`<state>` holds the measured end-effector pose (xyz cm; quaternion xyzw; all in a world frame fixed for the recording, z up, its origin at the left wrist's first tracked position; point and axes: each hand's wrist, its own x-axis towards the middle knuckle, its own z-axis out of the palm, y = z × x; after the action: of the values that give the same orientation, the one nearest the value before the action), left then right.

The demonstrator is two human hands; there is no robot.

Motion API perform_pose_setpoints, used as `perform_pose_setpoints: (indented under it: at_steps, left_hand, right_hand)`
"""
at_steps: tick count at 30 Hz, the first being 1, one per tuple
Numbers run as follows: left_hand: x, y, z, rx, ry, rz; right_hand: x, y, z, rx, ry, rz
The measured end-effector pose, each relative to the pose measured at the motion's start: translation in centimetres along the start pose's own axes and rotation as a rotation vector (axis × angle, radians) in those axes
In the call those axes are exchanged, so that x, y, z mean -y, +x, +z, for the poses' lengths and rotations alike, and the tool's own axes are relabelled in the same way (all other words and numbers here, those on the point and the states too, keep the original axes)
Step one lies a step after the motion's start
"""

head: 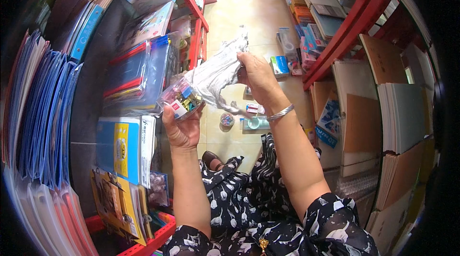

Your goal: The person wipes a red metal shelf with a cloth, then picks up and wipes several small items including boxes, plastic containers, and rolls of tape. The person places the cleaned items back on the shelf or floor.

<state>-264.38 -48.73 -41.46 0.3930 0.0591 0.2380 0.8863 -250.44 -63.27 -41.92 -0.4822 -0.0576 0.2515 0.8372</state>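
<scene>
My left hand (184,126) grips a clear plastic tub of colourful binder clips (183,99), tilted, with a white label on its side. In my right hand (257,72) is a crumpled white cloth (219,72), pinched between thumb and fingers. The cloth stretches from my right fingers to the tub's upper end and hangs loose below. Below my hands, a round tub of small colourful items (227,119) stands on the tiled floor (222,134). Beside it lies a clear package with a pale green round item (253,123).
Red-framed shelves (192,1) rise on my left with zip document bags (143,72), blue folders (45,112) and clipboards (116,202). On the right, red posts (352,22) hold shelves of notebooks and brown pads (363,123). Several boxes, including a blue-green one (279,65), sit on the aisle floor.
</scene>
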Motion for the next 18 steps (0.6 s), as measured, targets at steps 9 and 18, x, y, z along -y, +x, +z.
perform_pose_setpoints:
  at_steps: [9, 18]
  left_hand:
    - [-0.4, 0.0, -0.1, -0.080, -0.028, 0.085]
    - [-4.1, 0.3, -3.5, -0.171, -0.227, 0.225]
  right_hand:
    - [0.7, -1.6, 2.7, 0.229, 0.176, 0.201]
    - [1.4, -0.7, -2.2, 0.107, -0.282, -0.109]
